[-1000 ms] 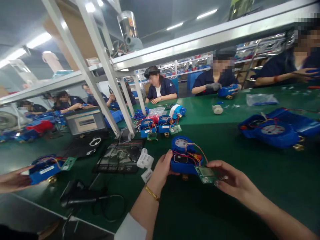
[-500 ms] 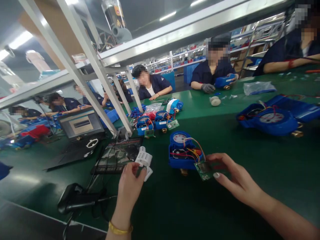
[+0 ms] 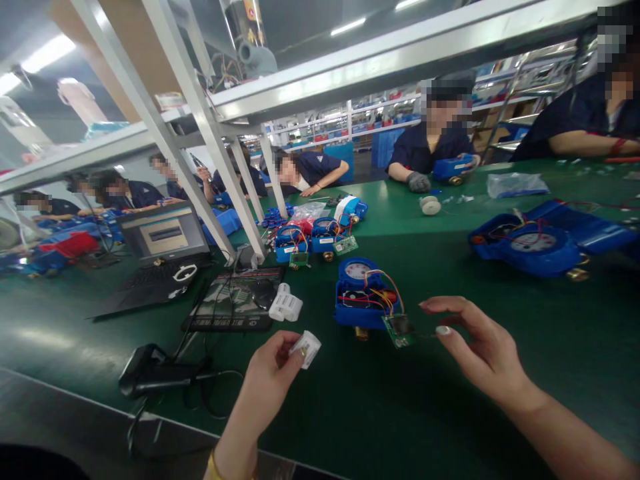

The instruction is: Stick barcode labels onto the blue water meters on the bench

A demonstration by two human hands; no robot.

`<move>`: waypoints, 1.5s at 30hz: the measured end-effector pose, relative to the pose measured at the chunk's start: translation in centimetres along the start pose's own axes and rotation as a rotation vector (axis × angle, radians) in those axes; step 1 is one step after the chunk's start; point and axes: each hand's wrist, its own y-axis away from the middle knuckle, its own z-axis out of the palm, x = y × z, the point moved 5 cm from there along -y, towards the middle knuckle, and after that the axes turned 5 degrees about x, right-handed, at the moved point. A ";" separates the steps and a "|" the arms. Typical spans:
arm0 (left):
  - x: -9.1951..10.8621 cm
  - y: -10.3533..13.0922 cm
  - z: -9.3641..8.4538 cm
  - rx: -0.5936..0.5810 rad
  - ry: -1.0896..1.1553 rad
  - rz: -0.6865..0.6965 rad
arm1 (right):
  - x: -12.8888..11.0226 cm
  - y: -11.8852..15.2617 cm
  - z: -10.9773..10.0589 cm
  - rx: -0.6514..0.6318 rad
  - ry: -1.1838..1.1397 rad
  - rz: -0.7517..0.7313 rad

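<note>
A worker's left hand (image 3: 273, 367) pinched a white label (image 3: 306, 348) between thumb and fingers over a green workbench (image 3: 380, 413), while the right hand (image 3: 483, 350) stood with thumb and forefinger parted just beside a green circuit board (image 3: 399, 331); whether a fingertip touched it could not be told. Coloured wires (image 3: 388, 301) tied the board to an open blue device (image 3: 353, 316), which sat upright on the bench between and beyond the hands. More white labels (image 3: 286, 307) lay near a dark mat (image 3: 225, 303), with a black scanner (image 3: 155, 373) nearer the bench's edge and a laptop (image 3: 165, 233) behind. Across the bench, a co-worker's gloved hand (image 3: 418, 182) rested beside another blue device (image 3: 449, 168).
</note>
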 end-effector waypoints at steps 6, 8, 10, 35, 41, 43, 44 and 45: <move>3.0 2.5 1.1 0.001 0.070 0.065 | -6.4 0.6 0.9 -0.046 -0.099 0.061; 4.1 3.1 1.7 -0.013 0.114 0.122 | -8.5 1.3 2.5 -0.129 -0.165 0.096; 4.7 3.6 2.4 -0.048 0.179 0.171 | -9.7 1.8 4.2 -0.194 -0.223 0.155; 6.2 4.0 6.6 -0.429 0.678 0.234 | -7.2 3.7 6.0 -0.263 -0.990 0.764; 6.1 4.1 6.0 -0.342 0.664 0.207 | -6.7 3.9 5.7 -0.178 -1.106 0.815; 5.9 4.1 6.0 -0.346 0.626 0.227 | -6.6 3.8 5.6 -0.156 -1.132 0.813; 5.9 4.1 6.0 -0.357 0.611 0.240 | -6.6 3.8 5.5 -0.146 -1.143 0.812; 5.8 4.1 6.0 -0.368 0.597 0.254 | -6.5 3.8 5.5 -0.138 -1.152 0.809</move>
